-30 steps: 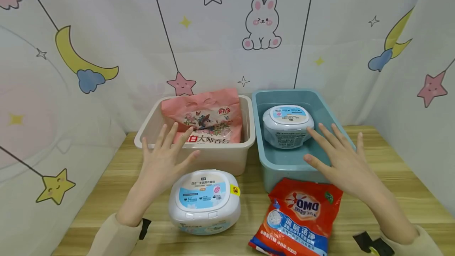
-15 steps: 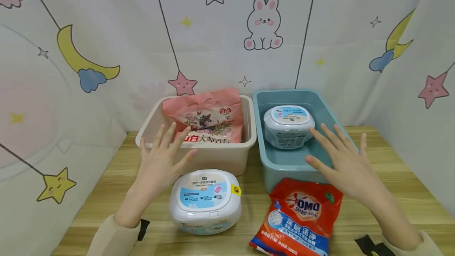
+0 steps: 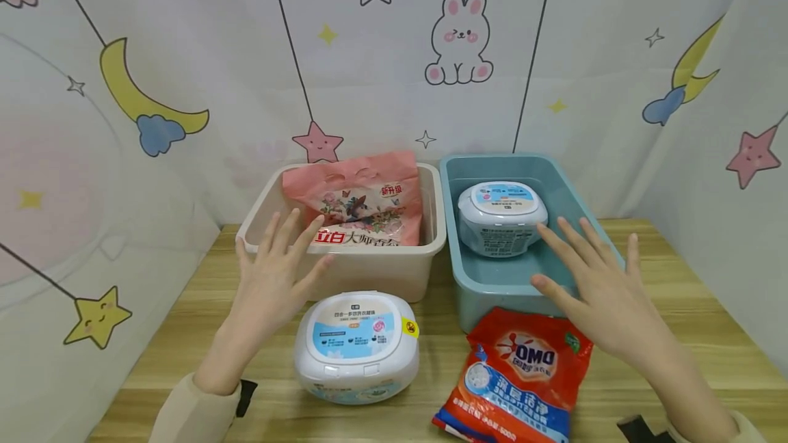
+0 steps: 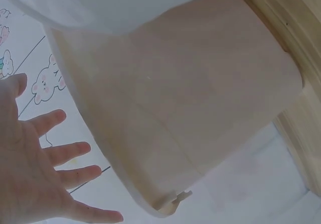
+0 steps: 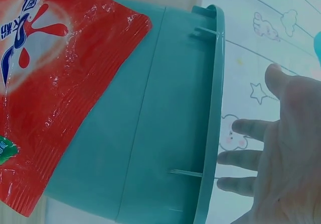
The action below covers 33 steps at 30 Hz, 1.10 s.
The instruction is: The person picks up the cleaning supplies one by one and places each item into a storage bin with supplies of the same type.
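Note:
My left hand, fingers spread, hovers in front of the cream basket and holds nothing. A pink laundry bag leans inside that basket. On the table to the right of the left hand stands a white laundry-pod tub with a blue label. My right hand is likewise spread and bare, over the near right side of the teal basket. Another white tub sits in the teal basket. A red OMO washing powder bag leans against its front. The right wrist view shows the hand apart from the basket.
The two baskets stand side by side at the back of the wooden table. Behind and beside them hangs a white cloth printed with stars, moons and a rabbit. Dark straps show at the cuffs.
The left hand has drifted slightly left, and the right hand slightly right and down. Both stay spread. The tubs, bags and baskets keep their places, with only a small shift of the view.

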Each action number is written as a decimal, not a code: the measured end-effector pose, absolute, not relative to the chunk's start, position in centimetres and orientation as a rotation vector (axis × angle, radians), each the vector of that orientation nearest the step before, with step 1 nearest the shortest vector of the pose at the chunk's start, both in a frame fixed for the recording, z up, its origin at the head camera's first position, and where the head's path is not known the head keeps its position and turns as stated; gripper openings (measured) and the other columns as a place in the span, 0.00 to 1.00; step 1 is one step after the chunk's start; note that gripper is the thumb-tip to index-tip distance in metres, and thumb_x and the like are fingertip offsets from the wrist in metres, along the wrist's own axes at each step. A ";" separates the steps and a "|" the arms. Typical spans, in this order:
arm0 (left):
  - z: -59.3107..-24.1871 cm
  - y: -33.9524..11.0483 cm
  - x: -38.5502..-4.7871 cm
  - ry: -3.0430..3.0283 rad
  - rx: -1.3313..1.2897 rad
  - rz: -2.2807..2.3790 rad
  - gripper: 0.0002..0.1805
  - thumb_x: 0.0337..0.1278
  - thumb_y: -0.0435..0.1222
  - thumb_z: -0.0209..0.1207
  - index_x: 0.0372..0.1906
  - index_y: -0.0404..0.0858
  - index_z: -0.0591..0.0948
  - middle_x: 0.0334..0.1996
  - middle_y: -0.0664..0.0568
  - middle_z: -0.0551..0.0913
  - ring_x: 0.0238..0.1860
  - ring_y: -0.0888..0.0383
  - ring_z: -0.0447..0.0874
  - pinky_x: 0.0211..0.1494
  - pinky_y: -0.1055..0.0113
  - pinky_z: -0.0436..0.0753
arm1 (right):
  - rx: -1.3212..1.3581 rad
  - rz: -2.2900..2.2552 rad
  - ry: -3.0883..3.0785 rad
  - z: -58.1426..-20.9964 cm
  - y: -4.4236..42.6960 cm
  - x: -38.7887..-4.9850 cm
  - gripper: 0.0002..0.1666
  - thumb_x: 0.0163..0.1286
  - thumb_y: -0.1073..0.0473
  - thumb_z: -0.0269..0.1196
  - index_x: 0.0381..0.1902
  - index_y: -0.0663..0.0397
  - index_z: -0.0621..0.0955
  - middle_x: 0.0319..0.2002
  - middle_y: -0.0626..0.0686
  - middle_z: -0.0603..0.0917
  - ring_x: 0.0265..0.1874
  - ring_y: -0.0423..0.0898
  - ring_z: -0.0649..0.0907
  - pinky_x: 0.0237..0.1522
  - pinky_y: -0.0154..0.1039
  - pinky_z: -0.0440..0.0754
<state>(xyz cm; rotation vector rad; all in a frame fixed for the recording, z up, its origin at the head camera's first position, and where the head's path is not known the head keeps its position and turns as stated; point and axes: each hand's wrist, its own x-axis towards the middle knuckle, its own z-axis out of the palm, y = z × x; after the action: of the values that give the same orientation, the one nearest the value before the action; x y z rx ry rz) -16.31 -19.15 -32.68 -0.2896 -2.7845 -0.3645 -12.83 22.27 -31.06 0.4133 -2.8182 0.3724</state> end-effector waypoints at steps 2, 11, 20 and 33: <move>-32.7 -19.2 -16.3 -2.776 -0.286 -0.376 0.35 0.66 0.60 0.45 0.75 0.58 0.54 0.77 0.43 0.50 0.77 0.39 0.40 0.67 0.25 0.32 | 0.418 0.369 -2.816 -31.0 22.2 -12.7 0.43 0.69 0.34 0.52 0.76 0.36 0.53 0.76 0.60 0.54 0.76 0.64 0.45 0.65 0.69 0.16; -33.0 -19.5 -16.3 -2.744 -0.282 -0.411 0.35 0.66 0.59 0.47 0.75 0.57 0.55 0.76 0.44 0.51 0.77 0.39 0.41 0.66 0.24 0.32 | 0.438 0.375 -2.793 -31.3 21.9 -11.9 0.43 0.69 0.36 0.55 0.76 0.36 0.54 0.75 0.60 0.56 0.76 0.63 0.48 0.66 0.68 0.18; -33.5 -19.9 -16.4 -2.649 -0.330 -0.420 0.33 0.66 0.55 0.50 0.74 0.54 0.59 0.75 0.44 0.56 0.76 0.38 0.47 0.66 0.23 0.33 | 0.467 0.355 -2.757 -31.6 21.7 -11.3 0.43 0.67 0.37 0.57 0.75 0.36 0.56 0.75 0.59 0.58 0.76 0.61 0.49 0.68 0.67 0.19; -33.7 -20.4 -16.6 -2.575 -0.348 -0.446 0.31 0.66 0.52 0.52 0.72 0.52 0.63 0.73 0.44 0.59 0.75 0.41 0.49 0.68 0.26 0.33 | 0.479 0.312 -2.743 -32.0 21.6 -10.5 0.45 0.64 0.36 0.59 0.75 0.36 0.57 0.74 0.58 0.59 0.75 0.60 0.51 0.69 0.66 0.21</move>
<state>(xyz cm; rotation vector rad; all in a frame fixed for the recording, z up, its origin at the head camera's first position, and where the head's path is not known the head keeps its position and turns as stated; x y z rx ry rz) -16.56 -20.36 -33.71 -0.3476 -2.5748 -0.4463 -10.49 21.60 -31.99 0.4786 -2.7426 0.3121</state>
